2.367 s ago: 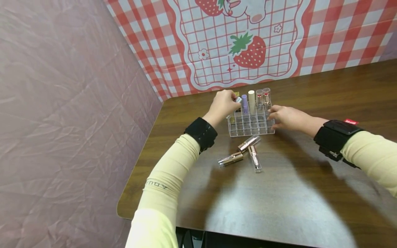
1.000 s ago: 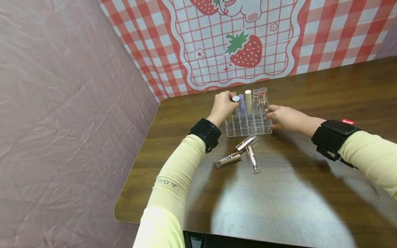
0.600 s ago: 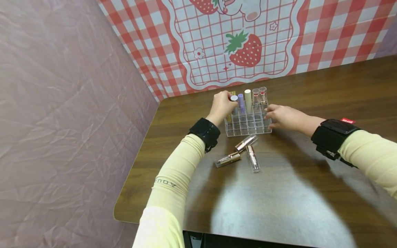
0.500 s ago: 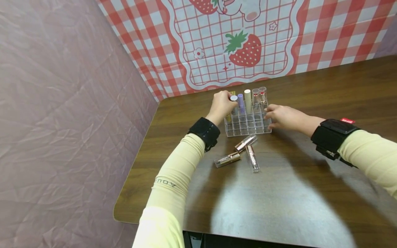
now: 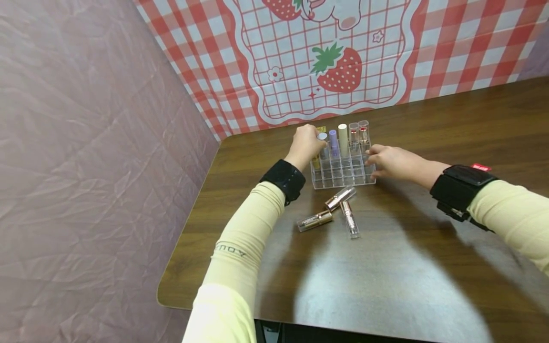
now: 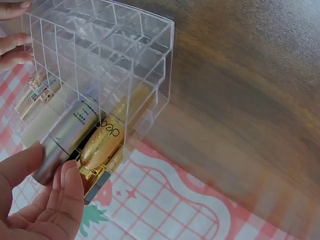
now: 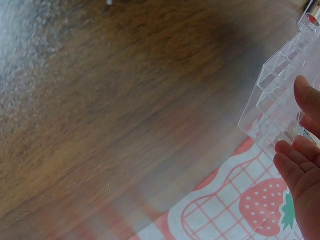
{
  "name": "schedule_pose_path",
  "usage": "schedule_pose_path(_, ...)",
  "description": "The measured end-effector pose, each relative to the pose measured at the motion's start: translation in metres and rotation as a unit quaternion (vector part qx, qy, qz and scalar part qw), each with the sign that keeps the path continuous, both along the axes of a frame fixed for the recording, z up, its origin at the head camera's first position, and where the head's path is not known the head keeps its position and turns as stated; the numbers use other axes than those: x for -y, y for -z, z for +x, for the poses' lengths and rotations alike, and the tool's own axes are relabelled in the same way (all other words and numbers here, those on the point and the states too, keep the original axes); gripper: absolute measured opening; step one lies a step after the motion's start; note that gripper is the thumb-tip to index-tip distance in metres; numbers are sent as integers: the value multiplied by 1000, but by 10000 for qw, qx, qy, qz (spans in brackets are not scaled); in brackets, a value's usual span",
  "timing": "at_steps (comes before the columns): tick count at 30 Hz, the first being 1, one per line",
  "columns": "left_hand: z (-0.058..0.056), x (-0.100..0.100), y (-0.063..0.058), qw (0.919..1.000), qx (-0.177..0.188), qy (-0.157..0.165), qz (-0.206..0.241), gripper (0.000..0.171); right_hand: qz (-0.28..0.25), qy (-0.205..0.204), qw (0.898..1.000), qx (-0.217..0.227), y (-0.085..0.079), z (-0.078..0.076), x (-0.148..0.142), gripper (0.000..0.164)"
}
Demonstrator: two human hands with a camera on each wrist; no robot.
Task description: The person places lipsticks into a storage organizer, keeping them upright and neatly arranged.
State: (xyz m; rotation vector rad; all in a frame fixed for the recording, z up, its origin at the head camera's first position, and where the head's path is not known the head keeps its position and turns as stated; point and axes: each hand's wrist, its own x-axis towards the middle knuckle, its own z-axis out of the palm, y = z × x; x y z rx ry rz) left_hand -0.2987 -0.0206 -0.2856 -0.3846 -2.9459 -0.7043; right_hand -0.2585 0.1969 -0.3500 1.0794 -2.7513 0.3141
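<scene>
A clear stepped lipstick organizer (image 5: 343,181) stands at the table's back. My left hand (image 5: 304,145) pinches a silver cosmetic tube (image 6: 70,132) between thumb and fingers; the tube stands in the back row, near the organizer's left end. Beside it in the left wrist view is a gold tube (image 6: 107,142). To its right, the head view shows a purple tube (image 5: 333,140), a cream tube (image 5: 343,139) and two clear-capped lipsticks (image 5: 353,134). My right hand (image 5: 395,161) holds the organizer's right end, thumb and fingers apart around it.
Three rose-gold lipsticks with clear caps lie in front of the organizer: one slanting right (image 5: 340,197), one at left (image 5: 315,221), one pointing forward (image 5: 350,221). A strawberry-print checked cloth (image 5: 283,100) hangs behind the brown table (image 5: 206,257).
The silver tube, tilted in my left hand at first, has come upright and gone down into the organizer's back row. My left hand has shifted slightly left lately; my right hand keeps its place.
</scene>
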Motion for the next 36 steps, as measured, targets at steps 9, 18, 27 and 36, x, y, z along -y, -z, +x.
schedule_pose_path(9,2,-2,0,9997,19,-179,-146,51,-3,-3,10000,10,-1,0,0,29)
schedule_pose_path(18,2,3,3,9998,-156,-40,-114,52,29,-14,10000,51,-2,0,2,30)
schedule_pose_path(27,7,13,-2,9997,-225,-63,-38,52,54,51,10000,55,-1,1,2,29)
schedule_pose_path(36,11,19,-4,9998,-77,-118,-109,43,37,53,9999,83,-2,1,2,29)
